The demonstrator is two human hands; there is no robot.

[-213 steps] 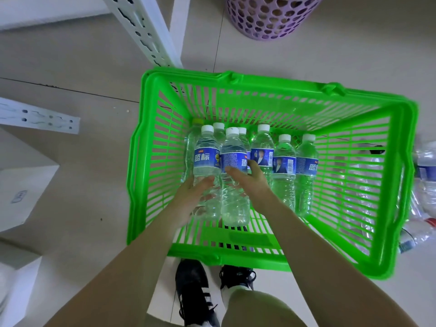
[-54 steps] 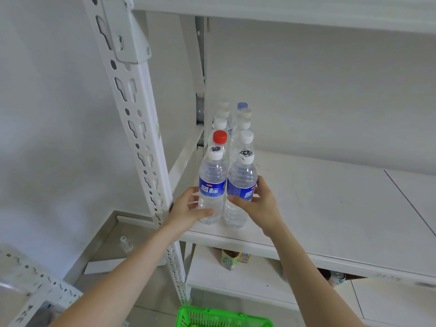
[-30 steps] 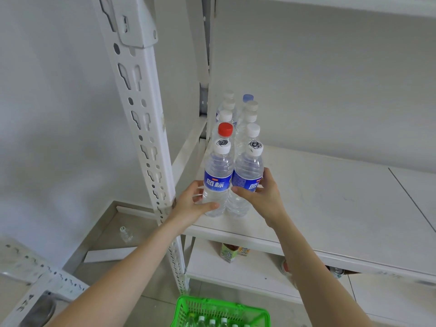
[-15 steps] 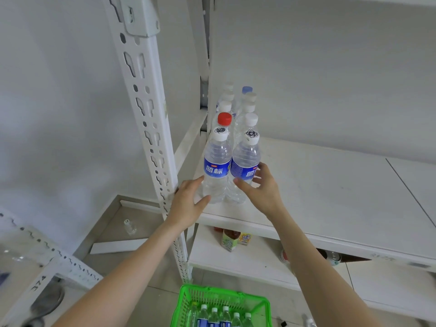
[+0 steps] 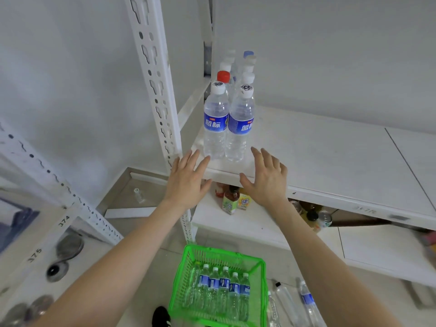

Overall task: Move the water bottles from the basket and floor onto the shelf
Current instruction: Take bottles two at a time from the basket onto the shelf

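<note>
Two clear water bottles with blue labels, the left bottle [image 5: 215, 121] and the right bottle [image 5: 240, 125], stand upright side by side at the front left corner of the white shelf [image 5: 330, 161]. Behind them stands a double row of several more bottles [image 5: 246, 77], one with a red cap. My left hand [image 5: 187, 179] and my right hand [image 5: 266, 177] hover just in front of the shelf edge, fingers spread, holding nothing. Down on the floor the green basket [image 5: 181, 277] holds several upright bottles [image 5: 224, 289]. More bottles [image 5: 306, 303] lie on the floor to its right.
A white perforated upright post [image 5: 155, 79] stands left of the bottles. The lower shelf [image 5: 247, 223] carries small drink bottles [image 5: 230, 201] and cans [image 5: 324, 219]. Another white rack [image 5: 47, 175] with round objects is at the left. The white wall lies behind.
Both hands have let go of the two front bottles and drawn back from them, fingers spread. The bottles now stand on the shelf on their own.
</note>
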